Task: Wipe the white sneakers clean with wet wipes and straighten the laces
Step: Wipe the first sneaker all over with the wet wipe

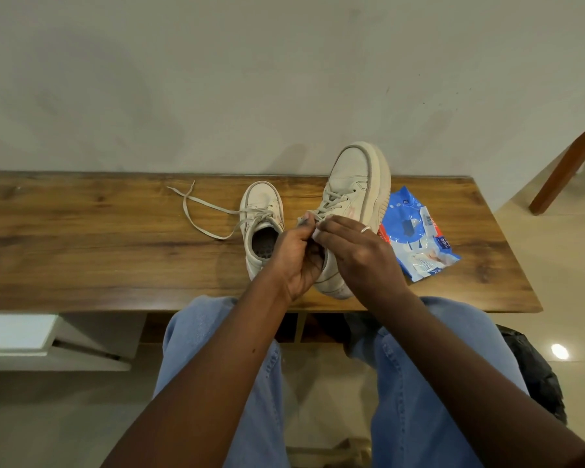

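Your left hand (298, 256) grips the raised sneaker (355, 184) at its collar, heel toward you and toe tilted up above the tabletop (81, 251). Your right hand (358, 255) pinches a small white piece, apparently a wet wipe (316, 234), at that sneaker's lacing. The second sneaker (262, 211) lies just left of the raised sneaker, and its loose lace (200, 211) trails farther left. The wet wipes pack (419, 238) lies just right of the raised sneaker.

Assessment: wiping is in progress and incomplete, as grey soiling shows along the raised sneaker's sole edge. Lace straightening is outstanding, on the second sneaker at least.
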